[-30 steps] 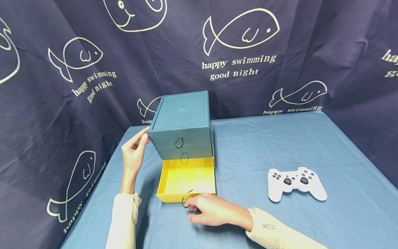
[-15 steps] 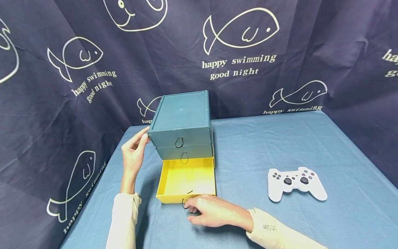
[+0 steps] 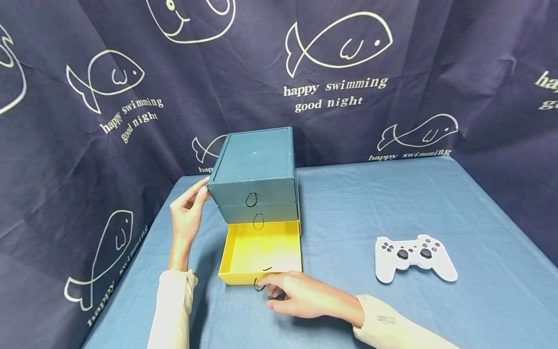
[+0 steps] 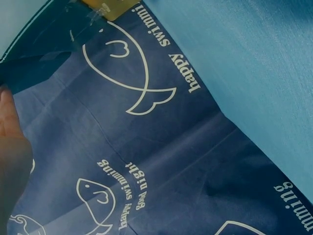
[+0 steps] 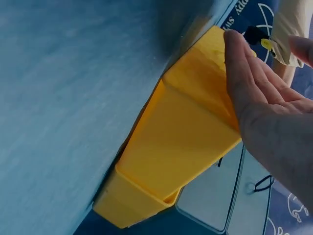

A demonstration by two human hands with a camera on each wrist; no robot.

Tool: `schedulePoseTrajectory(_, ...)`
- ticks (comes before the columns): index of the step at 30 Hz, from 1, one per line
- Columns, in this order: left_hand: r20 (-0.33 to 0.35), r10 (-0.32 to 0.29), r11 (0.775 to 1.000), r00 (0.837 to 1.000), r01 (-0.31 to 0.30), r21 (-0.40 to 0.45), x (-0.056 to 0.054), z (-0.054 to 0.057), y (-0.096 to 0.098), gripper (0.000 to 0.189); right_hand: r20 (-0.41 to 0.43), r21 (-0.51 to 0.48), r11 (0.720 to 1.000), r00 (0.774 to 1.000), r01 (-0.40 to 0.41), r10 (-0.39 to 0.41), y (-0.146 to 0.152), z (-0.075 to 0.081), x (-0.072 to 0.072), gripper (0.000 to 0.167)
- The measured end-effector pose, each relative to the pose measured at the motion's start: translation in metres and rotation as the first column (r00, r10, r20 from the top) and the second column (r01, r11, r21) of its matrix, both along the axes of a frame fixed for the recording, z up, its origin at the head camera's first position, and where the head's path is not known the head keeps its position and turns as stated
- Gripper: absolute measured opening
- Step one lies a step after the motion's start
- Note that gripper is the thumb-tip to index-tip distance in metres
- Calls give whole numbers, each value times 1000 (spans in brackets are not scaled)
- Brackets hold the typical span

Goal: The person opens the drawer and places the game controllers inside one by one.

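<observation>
A stack of drawers with two teal boxes (image 3: 257, 155) on top stands toward the back of the table. Its bottom yellow drawer (image 3: 261, 247) is pulled out, with nothing lying inside. My left hand (image 3: 187, 211) touches the front left edge of the top teal box with thumb and fingertips. At the yellow drawer's front is my right hand (image 3: 301, 293), its fingertips beside the black loop pull (image 3: 258, 285). In the right wrist view these fingers (image 5: 247, 73) lie fairly straight along the drawer front, with the thumb held apart. Whether a fingertip touches the loop is hidden.
A white game controller (image 3: 414, 257) lies to the right on the blue tablecloth (image 3: 340, 203). Black loop pulls (image 3: 251, 199) hang on the teal drawer fronts. Dark blue cloth with fish prints (image 3: 244, 87) hangs behind and along both sides.
My right hand has shifted slightly right, and more of the loop pull shows beside its fingertips. The left hand and the yellow drawer stay almost in place.
</observation>
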State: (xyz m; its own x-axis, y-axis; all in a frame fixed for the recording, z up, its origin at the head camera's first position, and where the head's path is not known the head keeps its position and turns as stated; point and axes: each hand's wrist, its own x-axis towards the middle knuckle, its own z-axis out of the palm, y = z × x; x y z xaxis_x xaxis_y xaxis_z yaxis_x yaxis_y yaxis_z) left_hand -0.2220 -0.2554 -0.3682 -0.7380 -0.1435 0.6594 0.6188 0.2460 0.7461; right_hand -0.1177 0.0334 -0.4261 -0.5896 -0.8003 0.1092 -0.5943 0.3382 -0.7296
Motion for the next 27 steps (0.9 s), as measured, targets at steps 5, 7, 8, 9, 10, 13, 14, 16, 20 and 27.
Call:
schedulePoseTrajectory(5,-5,9,1000,1000,-9,-5,-1,0,-1,27,31,-78,997,999,-9,12,14,5,4,33)
schedulePoseTrajectory(7,-5,10,1000,1000,-10,-6,-2,0,-1,27,15,-107,994,1000,-7,9,22,6,6,31)
schedulePoseTrajectory(8,-5,11,1000,1000,-11,-9,-2,0,-1,27,3,-125,992,1000,-6,7,26,7,7,30)
schedulePoseTrajectory(9,-5,12,1000,1000,-12,-9,-2,0,-1,27,-12,-142,990,1000,-1,-1,30,7,8,30)
schedulePoseTrajectory(10,-4,12,1000,1000,-12,-10,-2,0,-1,27,-25,-158,987,1000,7,-11,35,7,8,30)
schedulePoseTrajectory(13,-2,11,1000,1000,-11,-11,-2,1,-1,27,-60,-205,978,997,32,-45,49,6,10,28)
schedulePoseTrajectory(14,-3,11,1000,1000,-11,-10,-2,1,-1,27,-63,-214,976,996,45,-60,53,6,10,28)
schedulePoseTrajectory(16,-2,10,1000,1000,-10,-8,-2,0,-1,27,-69,-227,971,994,70,-88,62,7,11,27)
schedulePoseTrajectory(20,-3,6,1000,1000,-6,-7,-2,0,-2,27,-76,-237,963,986,127,-148,79,8,11,25)
schedulePoseTrajectory(27,3,17,1000,1000,-17,-15,-1,-1,-2,27,-100,-248,940,959,234,-265,108,8,13,26)
